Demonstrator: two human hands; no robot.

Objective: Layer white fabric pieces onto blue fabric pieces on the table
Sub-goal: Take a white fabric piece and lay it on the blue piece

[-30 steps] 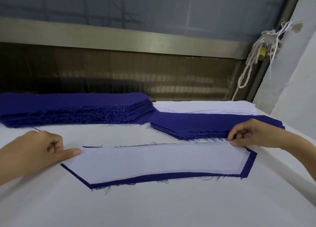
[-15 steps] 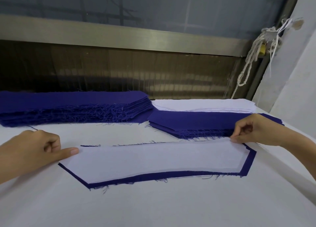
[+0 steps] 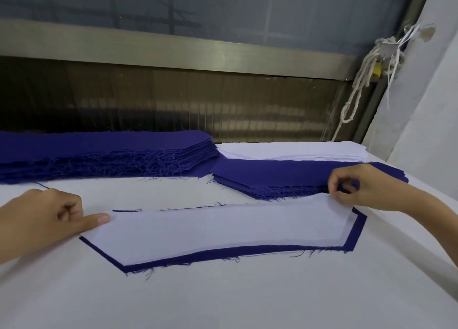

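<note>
Pinching fingertips (image 3: 333, 196): thumb and forefinger of the right hand (image 3: 366, 187), closed on the far right corner of the white fabric piece (image 3: 218, 229) and lifting it slightly; other fingers loosely curled above.
Left digit (image 3: 99, 221): the one straight digit of the left hand (image 3: 42, 219), thumb or forefinger impossible to tell, tip pressed flat on the left end of the white fabric piece; remaining fingers curled into the palm, with nothing visible inside them.
White fabric piece: long, with angled ends, spread between both hands and laid on top of a blue fabric piece (image 3: 247, 250).
Blue fabric piece: flat on the table, showing as a dark border along the near edge and right end and as a thin frayed line along the far edge; loose threads trailing off the near edge.
Table (image 3: 223, 299): covered in white cloth.
Low blue stack (image 3: 272, 175): just behind the right hand, frayed along its near side.
Tall blue stack (image 3: 99, 155): far left, thicker, ragged with threads, right end meeting the low blue stack.
White stack (image 3: 285, 150): behind the low blue stack, at the far edge of the table.
Metal rail (image 3: 173, 53): running across the wall above a dark ribbed panel.
White rope (image 3: 357, 86): knotted and hanging at upper right, beside a pale wall.
</note>
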